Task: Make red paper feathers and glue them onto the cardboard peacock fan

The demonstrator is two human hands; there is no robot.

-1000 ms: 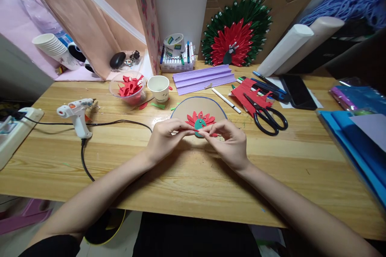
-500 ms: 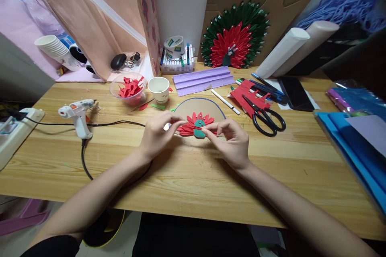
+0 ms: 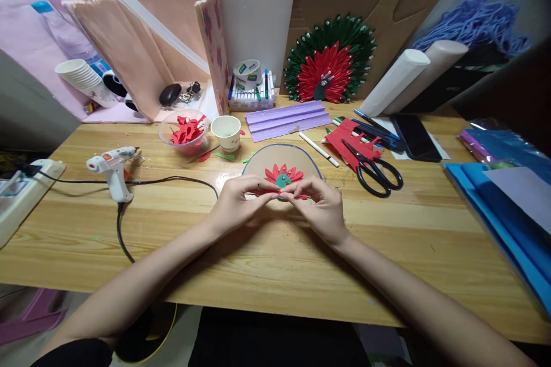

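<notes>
a tan half-round board [image 3: 282, 156], blue-edged, with red petals [image 3: 293, 174] fanned about a green shape [image 3: 282, 180], lies just beyond the left hand [image 3: 235, 203] and right hand [image 3: 322, 209], whose fingertips together pinch a mostly hidden red strip [image 3: 280, 191].

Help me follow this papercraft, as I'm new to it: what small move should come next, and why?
I'd probably draw the left hand back slightly, leaving the right hand in place: their fingertips meet in front of the green piece, covering part of it and hiding whatever they may pinch, so parting them should uncover both.
</notes>
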